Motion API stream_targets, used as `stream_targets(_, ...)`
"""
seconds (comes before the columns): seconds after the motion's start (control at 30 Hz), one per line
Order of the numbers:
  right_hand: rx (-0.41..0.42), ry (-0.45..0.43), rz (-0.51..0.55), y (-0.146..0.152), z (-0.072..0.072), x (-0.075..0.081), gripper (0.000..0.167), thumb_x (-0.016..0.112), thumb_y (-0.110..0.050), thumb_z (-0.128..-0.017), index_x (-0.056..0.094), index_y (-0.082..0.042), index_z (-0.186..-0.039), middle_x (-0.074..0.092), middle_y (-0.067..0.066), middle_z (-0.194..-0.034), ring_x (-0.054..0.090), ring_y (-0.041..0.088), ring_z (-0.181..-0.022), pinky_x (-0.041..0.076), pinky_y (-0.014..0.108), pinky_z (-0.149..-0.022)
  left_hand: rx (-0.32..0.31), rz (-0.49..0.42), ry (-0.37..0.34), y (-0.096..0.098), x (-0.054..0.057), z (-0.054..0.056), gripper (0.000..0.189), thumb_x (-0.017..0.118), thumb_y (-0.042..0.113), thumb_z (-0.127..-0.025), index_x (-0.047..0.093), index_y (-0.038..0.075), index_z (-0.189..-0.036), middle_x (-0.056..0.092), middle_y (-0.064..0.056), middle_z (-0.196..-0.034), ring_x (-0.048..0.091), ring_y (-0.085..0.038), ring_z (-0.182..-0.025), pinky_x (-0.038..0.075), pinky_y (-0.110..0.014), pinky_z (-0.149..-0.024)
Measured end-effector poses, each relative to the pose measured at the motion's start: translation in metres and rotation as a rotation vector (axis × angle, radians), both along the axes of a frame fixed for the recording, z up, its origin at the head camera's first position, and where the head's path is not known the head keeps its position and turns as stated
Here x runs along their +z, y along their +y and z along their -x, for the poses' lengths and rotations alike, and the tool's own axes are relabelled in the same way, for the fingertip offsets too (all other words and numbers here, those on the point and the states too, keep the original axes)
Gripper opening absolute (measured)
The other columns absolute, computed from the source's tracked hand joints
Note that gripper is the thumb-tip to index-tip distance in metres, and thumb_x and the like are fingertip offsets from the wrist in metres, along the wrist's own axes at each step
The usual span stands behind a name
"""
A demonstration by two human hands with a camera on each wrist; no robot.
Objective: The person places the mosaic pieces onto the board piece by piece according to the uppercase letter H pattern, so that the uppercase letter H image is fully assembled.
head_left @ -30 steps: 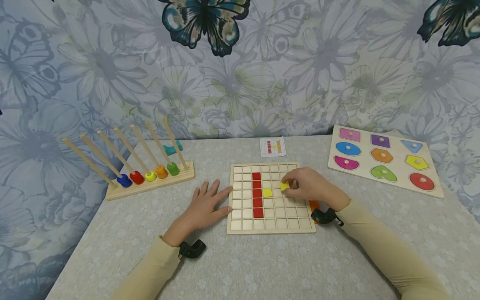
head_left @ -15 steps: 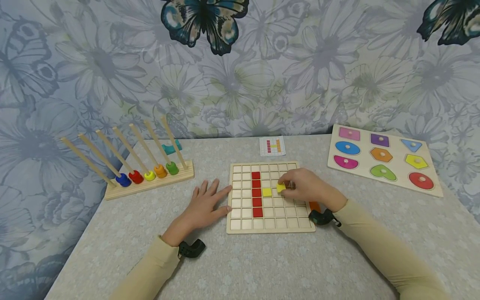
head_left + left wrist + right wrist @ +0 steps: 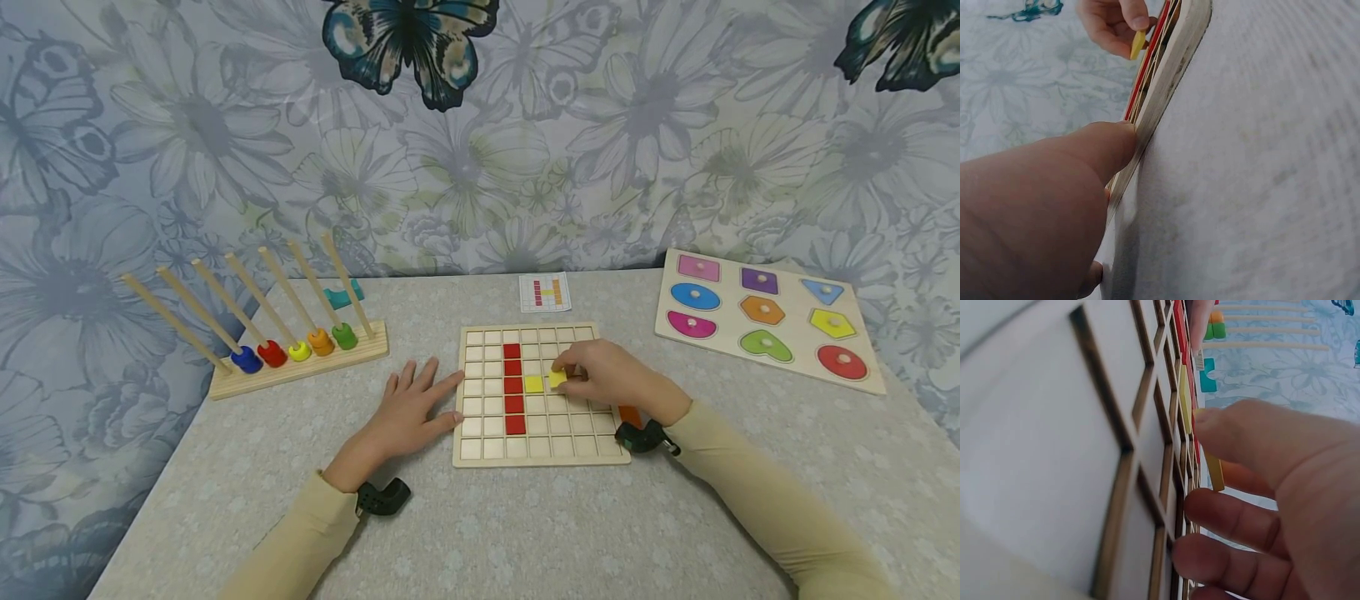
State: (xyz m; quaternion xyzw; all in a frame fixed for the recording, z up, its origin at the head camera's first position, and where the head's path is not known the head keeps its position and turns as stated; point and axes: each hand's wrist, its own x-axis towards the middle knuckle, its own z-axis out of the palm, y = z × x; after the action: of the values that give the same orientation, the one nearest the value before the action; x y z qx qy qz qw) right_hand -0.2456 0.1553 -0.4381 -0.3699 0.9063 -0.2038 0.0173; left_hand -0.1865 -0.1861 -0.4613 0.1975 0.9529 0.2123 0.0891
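Observation:
A wooden grid board (image 3: 492, 450) lies on the table, with a column of red square tiles (image 3: 513, 385) set in it. One yellow tile (image 3: 533, 384) sits in a cell just right of that column. My right hand (image 3: 611, 372) pinches another yellow tile (image 3: 557, 379) between thumb and fingers; in the right wrist view this pinched tile (image 3: 1215, 472) stands tilted above the grid. My left hand (image 3: 408, 417) lies with fingers spread at the board's left edge, and its thumb (image 3: 1110, 140) touches the board's side in the left wrist view.
A pattern card (image 3: 545, 292) lies behind the board. To the left is a peg stand (image 3: 300, 371) with coloured beads and a teal piece (image 3: 344, 294) behind it. A shape puzzle (image 3: 765, 321) lies at right. Something orange (image 3: 629, 414) shows beside the board, partly hidden by the right wrist.
My right hand has moved slightly left with the pinched yellow tile, bringing it nearer the one in the grid. The left hand has stayed in place.

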Motion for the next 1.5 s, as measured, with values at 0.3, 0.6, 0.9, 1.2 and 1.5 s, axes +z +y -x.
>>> stream_targets(0.3,0.000,-0.017,-0.017,-0.0039,0.0014,-0.0017,0.024,0.081,-0.022,-0.088,0.078,-0.009,-0.107,0.069,-0.002,-0.088,0.053,0.009,-0.073,0.048,0.026,-0.071,0.004,-0.003,0.004,-0.0015,0.0017,0.0000,0.063,0.059,0.041,-0.103,0.039,0.020,-0.159,0.016,-0.028,-0.168,0.003,-0.058,-0.153,0.005,-0.078,-0.117)
stream_targets(0.6,0.001,-0.015,0.002,-0.0044,0.0029,-0.0054,0.021,0.082,-0.023,-0.087,0.079,-0.010,-0.104,0.065,-0.004,-0.083,0.051,0.009,-0.073,0.045,0.025,-0.069,0.002,0.001,0.014,-0.0021,0.0000,0.0013,0.063,0.059,0.041,-0.103,0.039,0.021,-0.159,0.016,-0.028,-0.168,0.003,-0.058,-0.153,0.005,-0.078,-0.117)
stream_targets(0.9,0.009,-0.012,0.020,-0.0059,0.0025,-0.0060,0.020,0.083,-0.022,-0.086,0.078,-0.011,-0.101,0.063,-0.003,-0.080,0.049,0.008,-0.071,0.043,0.024,-0.068,0.002,-0.007,0.008,-0.0026,-0.0021,0.0012,0.063,0.058,0.042,-0.103,0.039,0.021,-0.159,0.015,-0.028,-0.168,0.002,-0.058,-0.154,0.004,-0.078,-0.118)
stream_targets(1.2,-0.004,-0.023,0.016,-0.0042,0.0016,-0.0061,0.019,0.081,-0.021,-0.087,0.079,-0.010,-0.103,0.064,-0.003,-0.082,0.049,0.008,-0.072,0.043,0.025,-0.069,0.002,-0.008,0.004,-0.0017,-0.0016,0.0009,0.063,0.058,0.042,-0.103,0.039,0.021,-0.160,0.016,-0.028,-0.168,0.002,-0.058,-0.153,0.004,-0.077,-0.118)
stream_targets(1.5,-0.026,-0.042,0.021,-0.0029,-0.0006,-0.0040,0.019,0.080,-0.020,-0.088,0.079,-0.010,-0.104,0.065,-0.003,-0.083,0.051,0.010,-0.072,0.044,0.024,-0.068,0.002,-0.006,-0.003,-0.0007,-0.0014,0.0011,0.063,0.058,0.042,-0.103,0.039,0.021,-0.159,0.016,-0.028,-0.168,0.002,-0.058,-0.154,0.004,-0.077,-0.118)
